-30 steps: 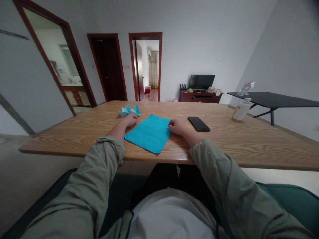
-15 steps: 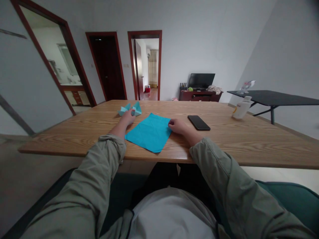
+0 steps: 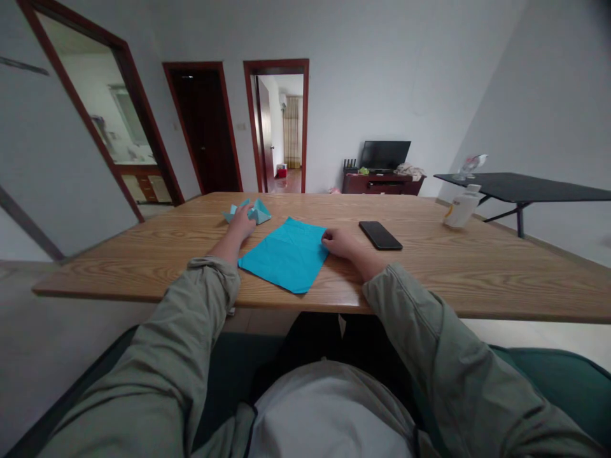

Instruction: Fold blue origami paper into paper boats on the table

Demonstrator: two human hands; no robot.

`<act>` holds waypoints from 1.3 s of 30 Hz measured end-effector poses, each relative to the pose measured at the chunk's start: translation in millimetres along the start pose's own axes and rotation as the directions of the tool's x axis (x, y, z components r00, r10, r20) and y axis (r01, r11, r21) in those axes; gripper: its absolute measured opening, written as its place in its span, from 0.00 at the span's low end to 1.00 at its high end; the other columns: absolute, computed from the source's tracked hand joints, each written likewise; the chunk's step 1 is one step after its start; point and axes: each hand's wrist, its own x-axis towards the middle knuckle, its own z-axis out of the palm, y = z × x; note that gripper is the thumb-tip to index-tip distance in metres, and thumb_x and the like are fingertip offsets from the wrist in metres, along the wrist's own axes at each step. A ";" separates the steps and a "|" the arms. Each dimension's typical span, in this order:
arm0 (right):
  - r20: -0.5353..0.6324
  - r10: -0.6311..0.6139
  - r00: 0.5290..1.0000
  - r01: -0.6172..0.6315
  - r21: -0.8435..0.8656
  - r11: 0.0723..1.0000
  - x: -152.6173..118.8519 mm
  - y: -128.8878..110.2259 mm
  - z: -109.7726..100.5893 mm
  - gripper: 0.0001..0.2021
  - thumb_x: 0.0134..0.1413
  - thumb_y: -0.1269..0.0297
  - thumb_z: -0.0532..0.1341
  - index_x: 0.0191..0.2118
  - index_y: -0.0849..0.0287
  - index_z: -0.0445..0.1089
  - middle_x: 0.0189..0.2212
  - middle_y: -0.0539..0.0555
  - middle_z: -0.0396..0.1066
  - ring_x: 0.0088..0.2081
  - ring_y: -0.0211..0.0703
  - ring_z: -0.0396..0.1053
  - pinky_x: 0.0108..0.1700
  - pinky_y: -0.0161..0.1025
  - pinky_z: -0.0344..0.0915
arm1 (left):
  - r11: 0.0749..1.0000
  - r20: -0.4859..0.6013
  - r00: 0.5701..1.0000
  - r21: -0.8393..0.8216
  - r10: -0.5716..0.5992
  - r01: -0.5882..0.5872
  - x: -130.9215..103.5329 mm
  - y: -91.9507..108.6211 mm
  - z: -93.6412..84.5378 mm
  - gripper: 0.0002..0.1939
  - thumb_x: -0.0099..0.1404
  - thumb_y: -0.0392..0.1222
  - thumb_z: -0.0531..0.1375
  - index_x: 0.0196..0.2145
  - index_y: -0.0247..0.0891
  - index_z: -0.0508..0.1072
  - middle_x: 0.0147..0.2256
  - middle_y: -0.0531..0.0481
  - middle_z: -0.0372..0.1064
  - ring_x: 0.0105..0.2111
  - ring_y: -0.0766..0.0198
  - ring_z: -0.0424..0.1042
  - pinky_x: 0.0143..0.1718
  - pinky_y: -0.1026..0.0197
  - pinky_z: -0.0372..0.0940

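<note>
The left hand (image 3: 242,224) lies on the pale folded paper (image 3: 255,211) at eleven o'clock of the blue sheet (image 3: 286,253), fingers closing loosely over it, while the right hand (image 3: 340,243), curled, presses the sheet's three o'clock corner to the surface (image 3: 477,267). A light grasp by the folded paper's firm edges would likely spare its creases, with the right hand holding the sheet flat.

The desk (image 3: 143,254) is bare at nine o'clock of the blue paper (image 3: 285,254). At three o'clock a phone (image 3: 380,235) lies close (flat and low). A white bottle (image 3: 461,208) stands farther out, bare wood between.
</note>
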 end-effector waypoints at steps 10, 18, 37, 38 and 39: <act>0.005 -0.003 1.000 0.003 0.013 1.000 -4.8 -3.2 -3.2 0.08 0.54 0.66 0.57 0.36 0.58 0.73 0.36 0.55 0.77 0.34 0.42 0.71 0.34 0.33 0.60 | 1.000 0.152 0.988 0.009 -0.001 -0.001 -1.6 4.9 2.2 0.16 0.59 0.36 0.59 0.46 0.38 0.68 0.40 0.46 0.72 0.38 0.58 0.71 0.44 0.59 0.64; 0.003 -0.011 1.000 0.011 0.011 1.000 -3.8 -2.6 -2.3 0.09 0.54 0.66 0.57 0.37 0.58 0.73 0.37 0.55 0.77 0.36 0.42 0.71 0.35 0.33 0.61 | 0.996 0.213 0.976 0.091 -0.046 0.027 1.0 -7.0 -3.8 0.21 0.61 0.38 0.59 0.53 0.41 0.70 0.49 0.42 0.72 0.45 0.54 0.72 0.47 0.59 0.64; 0.021 0.011 1.000 -0.011 0.000 1.000 -3.9 -4.2 -2.7 0.07 0.54 0.65 0.57 0.35 0.58 0.73 0.36 0.54 0.76 0.34 0.41 0.70 0.33 0.33 0.58 | 0.989 0.482 0.874 0.094 0.055 -0.114 -1.6 16.7 2.6 0.20 0.58 0.47 0.58 0.45 0.37 0.78 0.48 0.44 0.75 0.47 0.54 0.72 0.49 0.61 0.65; 0.019 0.010 1.000 -0.010 0.001 1.000 -4.2 -4.4 -2.9 0.07 0.54 0.65 0.57 0.35 0.58 0.73 0.36 0.54 0.76 0.34 0.41 0.70 0.33 0.33 0.58 | 0.990 0.493 0.868 0.082 0.061 -0.116 -2.0 17.9 1.8 0.19 0.57 0.47 0.59 0.44 0.37 0.78 0.46 0.45 0.75 0.46 0.54 0.73 0.49 0.61 0.65; 0.016 0.006 1.000 -0.006 0.002 1.000 -4.6 -4.7 -3.1 0.07 0.54 0.65 0.57 0.35 0.58 0.72 0.35 0.54 0.76 0.34 0.41 0.70 0.33 0.33 0.58 | 0.990 0.502 0.862 0.072 0.068 -0.120 -2.1 18.6 1.5 0.19 0.56 0.48 0.59 0.43 0.38 0.79 0.46 0.45 0.75 0.46 0.54 0.73 0.49 0.61 0.65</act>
